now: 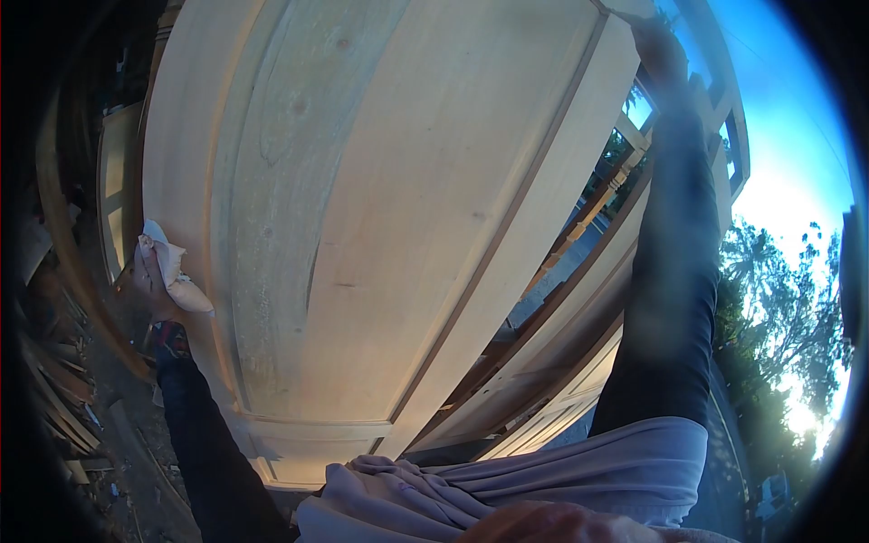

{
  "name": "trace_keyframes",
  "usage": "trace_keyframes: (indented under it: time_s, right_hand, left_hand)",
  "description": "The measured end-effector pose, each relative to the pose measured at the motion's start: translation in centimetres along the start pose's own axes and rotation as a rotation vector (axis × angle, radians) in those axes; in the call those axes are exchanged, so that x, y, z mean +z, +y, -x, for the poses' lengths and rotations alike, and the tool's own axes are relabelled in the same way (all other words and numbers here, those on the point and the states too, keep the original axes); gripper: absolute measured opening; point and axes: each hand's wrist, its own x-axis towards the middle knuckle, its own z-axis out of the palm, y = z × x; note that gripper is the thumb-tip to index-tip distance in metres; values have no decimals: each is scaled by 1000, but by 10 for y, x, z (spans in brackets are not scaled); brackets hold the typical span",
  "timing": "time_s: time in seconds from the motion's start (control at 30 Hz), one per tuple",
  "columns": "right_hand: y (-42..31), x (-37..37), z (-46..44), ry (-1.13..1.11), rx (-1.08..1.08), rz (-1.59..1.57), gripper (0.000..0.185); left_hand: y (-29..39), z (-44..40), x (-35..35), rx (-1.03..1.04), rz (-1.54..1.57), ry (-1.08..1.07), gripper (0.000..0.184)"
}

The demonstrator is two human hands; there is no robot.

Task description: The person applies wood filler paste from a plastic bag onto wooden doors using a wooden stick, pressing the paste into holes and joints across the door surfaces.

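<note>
Bright sky (pixel 792 81) and trees (pixel 769 317) fill your right side outdoors, while a large wooden panel (pixel 416 199) stands tilted in front of you, taking up most of your view. Beyond its right edge lean other wooden frames (pixel 593 282), and loose timber scraps (pixel 68 389) litter the ground to your left. Your right grip (pixel 661 54) is up at the panel's top right corner; it blurs there, so you cannot tell whether it is closed on the wood. Your left grip (pixel 148 281) is clamped on a folded pale sheet (pixel 176 271), which sits at the panel's left edge, seemingly against it. By the look of it, the step in hand is working that edge with the sheet; the next move calls for even pressure along the wood and a steadying right arm.
</note>
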Motion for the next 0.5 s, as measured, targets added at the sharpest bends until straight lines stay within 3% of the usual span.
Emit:
trace_keyframes:
  time_s: [0.07,0.23,0.37,0.4,0.5]
  right_hand:
    - [-2,-1,-4,1,13,-1,33]
    - [0,1,-8,4,-4,21,35]
    - [1,-2,-7,-96,50,61,37]
    - [3,1,-13,-131,67,70,37]
    - [89,68,-38,-191,-332,148,28]
  left_hand:
    - [-7,1,2,212,-217,25,35]
    - [-8,6,3,20,-68,-54,40]
    - [-4,3,4,186,-133,62,34]
    - [-2,3,6,105,-74,56,33]
    - [7,-1,4,-153,104,33,40]
